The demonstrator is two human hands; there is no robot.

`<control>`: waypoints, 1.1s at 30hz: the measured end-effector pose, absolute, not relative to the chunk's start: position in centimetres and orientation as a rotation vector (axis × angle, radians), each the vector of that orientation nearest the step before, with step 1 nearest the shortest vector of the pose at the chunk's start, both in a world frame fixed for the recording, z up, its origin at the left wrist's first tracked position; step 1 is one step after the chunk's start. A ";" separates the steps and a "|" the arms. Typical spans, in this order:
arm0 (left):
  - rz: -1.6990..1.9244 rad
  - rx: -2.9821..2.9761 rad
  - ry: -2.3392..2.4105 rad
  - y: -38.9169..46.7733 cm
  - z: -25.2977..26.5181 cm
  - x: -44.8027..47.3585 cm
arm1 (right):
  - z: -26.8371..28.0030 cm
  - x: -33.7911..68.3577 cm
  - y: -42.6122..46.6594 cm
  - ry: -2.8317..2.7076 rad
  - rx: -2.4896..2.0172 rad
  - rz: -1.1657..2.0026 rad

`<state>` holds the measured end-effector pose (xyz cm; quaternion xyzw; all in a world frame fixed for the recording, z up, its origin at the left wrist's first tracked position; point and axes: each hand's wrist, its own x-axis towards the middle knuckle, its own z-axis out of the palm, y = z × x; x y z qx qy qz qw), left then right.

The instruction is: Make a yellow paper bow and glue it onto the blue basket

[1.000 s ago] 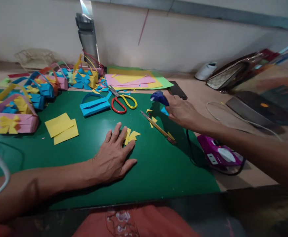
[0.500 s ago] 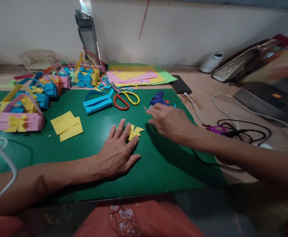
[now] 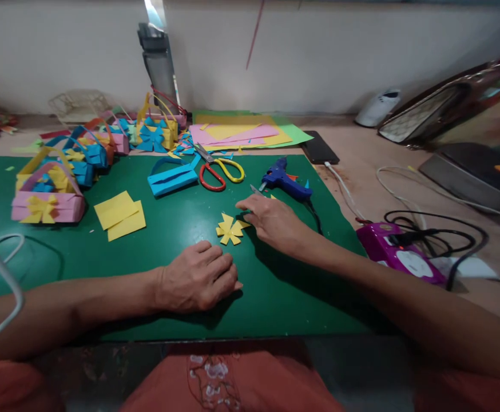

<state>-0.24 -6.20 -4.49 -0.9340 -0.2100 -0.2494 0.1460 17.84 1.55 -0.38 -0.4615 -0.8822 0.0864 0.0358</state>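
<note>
My left hand (image 3: 201, 277) rests on the green mat (image 3: 164, 320) with its fingers curled in, and nothing shows in it. My right hand (image 3: 273, 220) hovers over the mat, fingers stretched forward and slightly apart, its tips at the edge of a yellow paper bow (image 3: 229, 230). Whether they touch it, I cannot tell. Just beyond that hand lies a blue glue gun (image 3: 285, 178), near a pointed metal blade (image 3: 256, 190) partly hidden by the hand. Scissors (image 3: 213, 169) with red and yellow handles lie beside a blue paper basket (image 3: 173, 178).
Two yellow paper squares (image 3: 121, 214) lie at left, near several finished paper baskets (image 3: 48, 208). Coloured sheets (image 3: 237, 134) are stacked at the back, with a phone (image 3: 320, 147) beside them. A purple power strip (image 3: 398, 252) with black cables sits at right.
My left hand has drawn back off the yellow bow and curled up. My right hand has come away from the glue gun, down and left toward the bow. The view has shifted slightly.
</note>
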 end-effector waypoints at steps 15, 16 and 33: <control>-0.540 -2.491 -1.072 -3.9 -4.8 -1.3 | -1.7 19.4 0.9 -2.364 -1.237 0.563; -0.542 -2.497 -1.073 -3.8 -4.8 -1.3 | -1.8 19.5 1.2 -2.358 -1.240 0.520; -0.545 -2.627 -1.174 -3.4 -5.3 -1.2 | -0.2 17.2 3.0 -3.001 -1.019 0.440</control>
